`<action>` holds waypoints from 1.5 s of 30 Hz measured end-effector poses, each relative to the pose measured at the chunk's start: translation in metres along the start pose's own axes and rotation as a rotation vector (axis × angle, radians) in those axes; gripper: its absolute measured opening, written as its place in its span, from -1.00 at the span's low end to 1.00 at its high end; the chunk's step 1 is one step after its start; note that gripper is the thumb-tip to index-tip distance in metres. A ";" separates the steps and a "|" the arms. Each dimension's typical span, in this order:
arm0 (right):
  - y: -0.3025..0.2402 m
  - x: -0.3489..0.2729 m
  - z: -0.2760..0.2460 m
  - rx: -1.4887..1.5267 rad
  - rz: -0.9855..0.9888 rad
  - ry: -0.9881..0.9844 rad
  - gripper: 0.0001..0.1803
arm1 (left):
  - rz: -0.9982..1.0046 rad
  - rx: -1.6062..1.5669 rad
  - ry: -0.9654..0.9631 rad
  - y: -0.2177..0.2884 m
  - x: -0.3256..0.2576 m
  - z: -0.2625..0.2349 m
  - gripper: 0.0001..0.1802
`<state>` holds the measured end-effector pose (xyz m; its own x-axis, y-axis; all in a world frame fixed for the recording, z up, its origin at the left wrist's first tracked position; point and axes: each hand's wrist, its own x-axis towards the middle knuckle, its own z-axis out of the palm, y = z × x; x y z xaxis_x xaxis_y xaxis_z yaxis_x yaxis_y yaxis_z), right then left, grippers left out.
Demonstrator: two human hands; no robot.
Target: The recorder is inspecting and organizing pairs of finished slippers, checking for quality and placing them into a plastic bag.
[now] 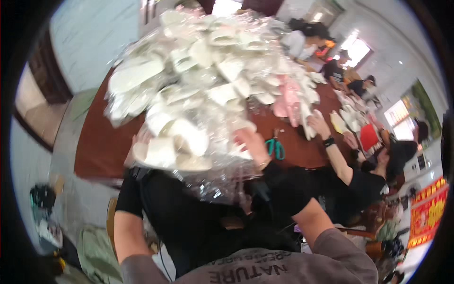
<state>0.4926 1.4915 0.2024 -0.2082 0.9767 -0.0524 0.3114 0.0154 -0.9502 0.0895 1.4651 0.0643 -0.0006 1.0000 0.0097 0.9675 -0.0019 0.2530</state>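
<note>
A pair of white slippers (161,152) is close in front of me, at the table's near edge. My left hand (138,142) grips their left side, its fingers partly hidden behind them. My right hand (253,146) is to the right of the slippers, with its fingers curled on a clear plastic bag (213,182). The bag hangs crumpled over the table edge, below the slippers. Motion blurs both hands a little. Beyond them rises a large heap of white slippers (189,57), many wrapped in clear plastic.
Teal-handled scissors (275,147) lie on the brown table (99,146), right of my right hand. Pink slippers (286,99) lie beyond them. A co-worker's hand (320,124) with a dark wristband reaches in at the right. Several other people sit farther along the table.
</note>
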 end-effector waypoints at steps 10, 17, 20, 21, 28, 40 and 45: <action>-0.017 0.008 0.014 0.379 -0.033 -0.320 -0.85 | -0.027 0.063 -0.076 0.004 0.011 -0.010 -0.31; -0.050 -0.022 -0.009 0.931 -0.058 -0.463 -0.80 | -0.057 0.100 -0.095 -0.001 0.006 -0.012 -0.34; -0.038 -0.017 -0.007 0.574 0.212 -0.388 -0.75 | -0.060 0.121 -0.103 0.000 0.007 -0.013 -0.35; -0.034 -0.014 -0.009 0.180 0.238 -0.336 -0.70 | -0.068 0.125 -0.106 0.000 0.007 -0.013 -0.35; -0.028 -0.004 -0.009 0.919 -0.011 -0.905 -0.60 | -0.055 0.173 -0.134 -0.008 0.009 -0.013 -0.37; -0.038 0.024 0.043 0.138 -0.049 -0.825 -0.61 | -0.015 -0.034 -0.074 -0.007 -0.004 -0.012 -0.21; -0.041 0.014 0.087 -0.605 -0.650 -0.497 -0.35 | -0.050 -0.109 -0.039 0.004 -0.009 -0.018 -0.21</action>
<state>0.3962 1.4864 0.2140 -0.8232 0.5430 0.1660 0.3885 0.7518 -0.5328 0.0892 1.4562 0.0829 -0.0363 0.9984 -0.0423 0.9332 0.0490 0.3559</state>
